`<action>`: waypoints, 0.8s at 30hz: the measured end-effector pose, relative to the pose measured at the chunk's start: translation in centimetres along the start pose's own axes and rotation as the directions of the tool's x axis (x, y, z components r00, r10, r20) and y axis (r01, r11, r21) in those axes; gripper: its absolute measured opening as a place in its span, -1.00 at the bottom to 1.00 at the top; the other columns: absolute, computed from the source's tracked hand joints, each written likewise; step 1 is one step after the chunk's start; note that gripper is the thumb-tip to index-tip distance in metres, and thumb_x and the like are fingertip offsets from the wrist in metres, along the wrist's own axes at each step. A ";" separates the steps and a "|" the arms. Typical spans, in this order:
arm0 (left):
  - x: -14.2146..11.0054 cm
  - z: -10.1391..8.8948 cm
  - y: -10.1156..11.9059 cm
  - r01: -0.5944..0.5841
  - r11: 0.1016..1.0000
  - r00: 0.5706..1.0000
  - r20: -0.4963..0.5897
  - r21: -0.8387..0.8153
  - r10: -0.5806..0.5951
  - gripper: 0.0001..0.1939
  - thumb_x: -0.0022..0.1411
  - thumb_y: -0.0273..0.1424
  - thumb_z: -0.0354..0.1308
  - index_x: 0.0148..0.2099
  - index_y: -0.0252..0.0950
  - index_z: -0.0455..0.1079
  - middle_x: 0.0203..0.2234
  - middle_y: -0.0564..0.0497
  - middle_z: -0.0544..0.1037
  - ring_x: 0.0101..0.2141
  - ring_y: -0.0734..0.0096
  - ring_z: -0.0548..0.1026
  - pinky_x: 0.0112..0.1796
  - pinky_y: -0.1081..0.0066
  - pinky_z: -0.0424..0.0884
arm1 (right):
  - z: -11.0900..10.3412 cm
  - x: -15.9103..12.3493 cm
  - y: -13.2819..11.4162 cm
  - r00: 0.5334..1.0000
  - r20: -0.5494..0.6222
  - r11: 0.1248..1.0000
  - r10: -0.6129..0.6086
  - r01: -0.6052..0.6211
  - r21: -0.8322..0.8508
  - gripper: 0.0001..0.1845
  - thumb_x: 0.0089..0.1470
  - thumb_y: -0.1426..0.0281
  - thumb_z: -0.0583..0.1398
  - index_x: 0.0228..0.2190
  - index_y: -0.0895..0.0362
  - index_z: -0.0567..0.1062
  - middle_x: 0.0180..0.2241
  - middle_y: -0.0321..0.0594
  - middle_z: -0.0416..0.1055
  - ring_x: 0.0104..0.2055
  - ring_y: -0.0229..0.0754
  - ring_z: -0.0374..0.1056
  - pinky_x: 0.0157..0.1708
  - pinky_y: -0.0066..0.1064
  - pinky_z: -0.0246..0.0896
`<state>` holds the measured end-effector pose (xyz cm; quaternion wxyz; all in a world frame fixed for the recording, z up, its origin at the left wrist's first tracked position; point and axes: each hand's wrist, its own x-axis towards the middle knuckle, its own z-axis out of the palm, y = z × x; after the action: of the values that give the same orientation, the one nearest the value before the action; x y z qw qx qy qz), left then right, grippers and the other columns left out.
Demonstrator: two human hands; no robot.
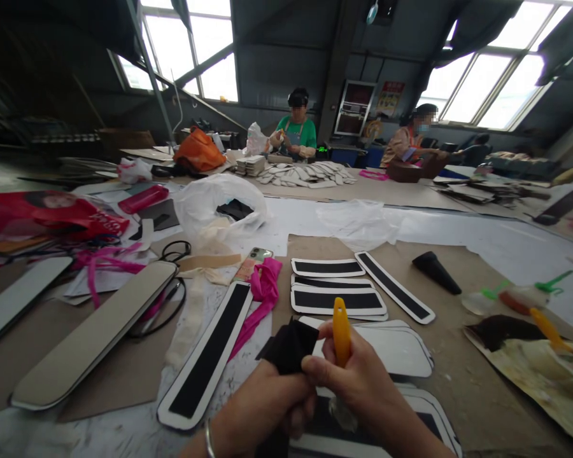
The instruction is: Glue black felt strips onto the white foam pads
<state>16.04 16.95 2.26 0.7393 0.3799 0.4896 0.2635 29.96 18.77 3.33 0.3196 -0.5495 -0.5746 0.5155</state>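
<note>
My left hand (272,404) is closed around a piece of black fabric (293,343) low in the middle of the view. In my right hand (363,369) is a brush (342,334), its yellow handle pointing up and its pale, blurred end below the palm. The right thumb and forefinger also meet the edge of the fabric. Beneath the hands lie white panels (401,346) with rounded corners, some bearing black strips. A long white panel with a black strip (210,356) lies to the left of my left hand. My hands partly hide the nearest panels.
At right, a second yellow-handled brush (549,327) rests in a pale container (544,369), near bottles with green nozzles (535,294). A black cone-shaped piece (437,271) lies behind them. Pink fabric (266,283), a phone (254,262) and a plastic bag (214,197) are at left. Two co-workers sit across.
</note>
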 end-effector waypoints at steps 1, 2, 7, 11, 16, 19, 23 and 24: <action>0.1 0.2 -0.2 -0.009 1.000 1.000 -0.014 -0.020 0.009 -0.73 -0.07 -0.25 0.08 -0.64 -0.32 0.26 -0.81 0.14 0.22 -0.73 0.62 0.15 -0.64 0.54 0.03 | 0.0 -0.2 0.1 0.999 -0.025 0.998 -0.033 0.032 -0.046 -0.57 -0.24 0.23 0.29 -0.33 0.10 0.26 -0.65 -0.52 0.07 -0.61 -0.33 0.04 -0.58 -0.49 0.04; 0.3 0.3 -0.4 -0.020 0.999 0.999 -0.027 -0.038 0.019 -0.78 -0.10 -0.27 0.09 -0.61 -0.32 0.26 -0.79 0.15 0.23 -0.73 0.63 0.14 -0.65 0.54 0.03 | -0.1 -0.4 0.2 0.997 -0.033 0.993 -0.072 0.068 -0.098 -0.56 -0.25 0.28 0.29 -0.30 0.08 0.26 -0.63 -0.51 0.08 -0.59 -0.32 0.06 -0.58 -0.49 0.05; 0.8 1.3 -1.1 -0.037 0.998 0.997 -0.059 0.041 0.039 -0.83 -0.16 -0.34 0.00 -0.68 -0.31 0.23 -0.85 0.14 0.17 -0.76 0.59 0.14 -0.67 0.51 0.01 | 0.2 -0.5 1.1 0.915 0.008 0.845 -0.404 0.376 -0.381 -0.95 -0.02 0.39 0.08 -0.45 0.10 0.33 -0.46 -0.26 0.28 -0.41 -0.20 0.23 -0.41 -0.37 0.14; 0.7 1.7 -1.4 -0.063 0.997 0.998 -0.025 0.052 0.065 -0.69 -0.04 -0.20 0.02 -0.65 -0.33 0.24 -0.82 0.12 0.21 -0.75 0.60 0.18 -0.66 0.52 0.06 | -0.1 0.0 1.4 0.929 -0.082 0.880 -0.361 0.310 -0.360 -0.79 0.07 0.29 0.00 -0.52 0.09 0.29 -0.56 -0.28 0.25 -0.51 -0.22 0.20 -0.49 -0.39 0.12; 0.7 1.5 -2.2 -0.087 0.989 0.995 -0.060 -0.117 0.080 -0.52 -0.05 0.03 0.06 -0.36 -0.33 0.28 -0.78 0.17 0.27 -0.77 0.63 0.14 -0.69 0.54 0.03 | -0.9 0.3 0.8 0.997 -0.017 0.997 0.074 -0.074 0.029 -0.67 0.00 0.08 0.06 -0.51 0.09 0.24 -0.73 -0.46 0.13 -0.72 -0.35 0.04 -0.71 -0.50 -0.04; 0.7 1.6 -2.6 -0.113 0.990 0.981 -0.164 -0.080 0.099 -0.56 -0.01 0.02 0.05 -0.41 -0.31 0.25 -0.81 0.20 0.22 -0.77 0.64 0.08 -0.69 0.55 -0.03 | -1.1 0.4 0.4 0.995 -0.024 0.994 0.093 -0.092 0.058 -0.63 -0.10 0.12 0.16 -0.33 0.11 0.28 -0.68 -0.48 0.19 -0.73 -0.36 0.05 -0.74 -0.51 -0.04; 0.7 1.9 -2.7 -0.141 0.988 0.970 -0.188 0.066 0.151 -0.57 0.02 0.01 0.00 -0.47 -0.30 0.24 -0.82 0.19 0.20 -0.77 0.63 0.07 -0.69 0.53 -0.05 | -1.7 0.5 0.2 0.984 -0.165 0.986 -0.062 0.035 -0.164 -0.68 -0.12 0.36 0.16 -0.24 0.09 0.31 -0.55 -0.39 0.31 -0.60 -0.28 0.20 -0.60 -0.46 0.10; 0.7 2.0 -2.7 -0.137 0.985 0.968 -0.196 0.103 0.156 -0.57 0.03 0.01 -0.01 -0.47 -0.29 0.24 -0.82 0.19 0.20 -0.77 0.62 0.07 -0.69 0.52 -0.06 | -2.0 0.5 0.2 0.979 -0.182 0.977 -0.091 0.052 -0.205 -0.76 -0.10 0.39 0.13 -0.29 0.09 0.33 -0.54 -0.37 0.32 -0.58 -0.27 0.20 -0.57 -0.45 0.11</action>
<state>18.24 15.34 0.13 0.6462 0.4186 0.5444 0.3329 31.74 19.73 3.57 0.3349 -0.6044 -0.6095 0.3886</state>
